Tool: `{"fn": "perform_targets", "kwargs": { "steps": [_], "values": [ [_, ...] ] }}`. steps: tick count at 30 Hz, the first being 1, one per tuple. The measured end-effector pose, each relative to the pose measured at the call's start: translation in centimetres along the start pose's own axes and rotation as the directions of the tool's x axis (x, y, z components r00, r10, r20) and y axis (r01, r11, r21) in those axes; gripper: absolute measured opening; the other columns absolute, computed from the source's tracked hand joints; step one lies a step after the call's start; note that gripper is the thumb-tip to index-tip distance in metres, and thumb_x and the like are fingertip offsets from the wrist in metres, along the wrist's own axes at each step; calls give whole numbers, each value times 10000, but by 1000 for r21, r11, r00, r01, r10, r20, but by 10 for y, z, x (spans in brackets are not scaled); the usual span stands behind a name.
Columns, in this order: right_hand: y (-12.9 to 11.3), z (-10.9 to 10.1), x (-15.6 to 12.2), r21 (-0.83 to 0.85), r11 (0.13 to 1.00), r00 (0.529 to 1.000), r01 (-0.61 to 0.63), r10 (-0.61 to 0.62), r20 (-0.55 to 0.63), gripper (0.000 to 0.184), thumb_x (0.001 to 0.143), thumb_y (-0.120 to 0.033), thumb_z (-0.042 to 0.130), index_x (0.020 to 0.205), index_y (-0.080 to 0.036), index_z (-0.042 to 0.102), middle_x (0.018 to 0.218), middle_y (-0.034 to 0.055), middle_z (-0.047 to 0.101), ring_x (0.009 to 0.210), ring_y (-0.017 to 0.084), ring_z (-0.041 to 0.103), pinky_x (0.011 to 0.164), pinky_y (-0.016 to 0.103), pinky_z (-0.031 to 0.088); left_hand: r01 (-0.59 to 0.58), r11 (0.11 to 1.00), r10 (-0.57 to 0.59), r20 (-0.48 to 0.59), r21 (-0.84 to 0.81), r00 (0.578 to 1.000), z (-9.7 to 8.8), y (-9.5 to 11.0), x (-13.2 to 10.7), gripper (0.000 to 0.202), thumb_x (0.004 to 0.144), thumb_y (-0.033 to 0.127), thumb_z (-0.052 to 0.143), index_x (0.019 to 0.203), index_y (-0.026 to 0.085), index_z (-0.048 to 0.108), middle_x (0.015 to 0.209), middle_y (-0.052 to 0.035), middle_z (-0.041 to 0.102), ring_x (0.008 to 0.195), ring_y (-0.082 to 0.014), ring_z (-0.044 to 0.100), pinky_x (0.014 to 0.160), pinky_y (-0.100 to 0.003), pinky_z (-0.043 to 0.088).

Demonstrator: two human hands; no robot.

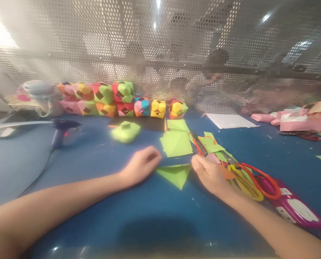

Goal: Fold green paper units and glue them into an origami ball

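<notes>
A folded piece of light green paper (175, 175), with one point toward me, is stretched between my two hands just over the blue table. My left hand (142, 164) is closed at its left corner, fingers curled. At the right corner, my right hand (210, 174) pinches the paper between thumb and fingers. Beyond it lie flat green paper sheets (176, 144). A dark-bladed cutter (199, 144) rests just past my right hand, among green and orange paper scraps (211, 144). To the left of the sheets sits a blurred green folded paper shape (125, 131).
Red-handled scissors (265, 181) and yellow-handled scissors (246, 183) lie beside a purple packet (297, 207) at right. A blue glue gun (62, 131) stands left, its cord trailing. Colourful paper balls (103, 95) line the perforated metal screen (160, 43). White paper (230, 121) and pink paper pieces (297, 120) lie far right.
</notes>
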State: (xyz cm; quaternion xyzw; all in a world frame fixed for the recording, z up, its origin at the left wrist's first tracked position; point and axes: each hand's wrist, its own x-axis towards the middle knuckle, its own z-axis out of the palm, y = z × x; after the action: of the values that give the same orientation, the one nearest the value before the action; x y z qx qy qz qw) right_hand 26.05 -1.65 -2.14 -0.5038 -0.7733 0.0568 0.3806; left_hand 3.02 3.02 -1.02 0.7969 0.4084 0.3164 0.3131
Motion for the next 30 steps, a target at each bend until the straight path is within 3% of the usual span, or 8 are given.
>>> {"fn": "perform_targets", "kwargs": {
  "steps": [3, 9, 14, 27, 30],
  "values": [
    [-8, -1, -2, 27, 998, 999, 48, -47, -13, 345, 926, -274, 320, 596, -226, 228, 515, -54, 271, 459, 105, 313, 479, 243, 304, -31, 999, 30, 15, 21, 999, -1, 2, -2, 179, 873, 305, 472, 782, 172, 550, 763, -7, 605, 704, -116, 543, 659, -238, 434],
    [-12, -1, -4, 151, 988, 999, 1, -6, 33, 182, 913, -189, 382, 745, -219, 447, 659, -10, 510, 595, 119, 497, 565, 237, 414, -130, 991, 126, 102, 34, 987, -6, 6, -7, 168, 887, 243, 436, 776, 172, 541, 748, -20, 600, 676, -108, 535, 636, -223, 433],
    [-9, 1, -8, 188, 981, 996, -48, 33, 84, 140, 896, -136, 413, 799, -226, 457, 700, -4, 524, 631, 127, 519, 579, 243, 425, -213, 977, 213, 162, -13, 964, -9, 5, -8, 147, 889, 207, 419, 804, 170, 533, 749, -41, 599, 662, -114, 521, 627, -232, 435],
    [-12, -13, -11, 289, 945, 983, -151, 111, 150, 225, 886, -164, 387, 695, -249, 471, 611, 16, 542, 554, 182, 531, 499, 303, 415, -228, 966, 248, 189, -124, 950, -11, 8, -6, 141, 898, 178, 414, 798, 164, 513, 698, -47, 581, 662, -128, 524, 627, -237, 435],
    [-14, -16, -14, 269, 933, 961, -239, 188, 202, 234, 887, -217, 407, 699, -264, 537, 621, 25, 584, 545, 196, 556, 507, 323, 455, -234, 961, 258, 180, -145, 949, -9, 7, -7, 132, 888, 175, 424, 786, 162, 506, 691, -51, 585, 661, -133, 527, 630, -242, 444]
  ]
}}
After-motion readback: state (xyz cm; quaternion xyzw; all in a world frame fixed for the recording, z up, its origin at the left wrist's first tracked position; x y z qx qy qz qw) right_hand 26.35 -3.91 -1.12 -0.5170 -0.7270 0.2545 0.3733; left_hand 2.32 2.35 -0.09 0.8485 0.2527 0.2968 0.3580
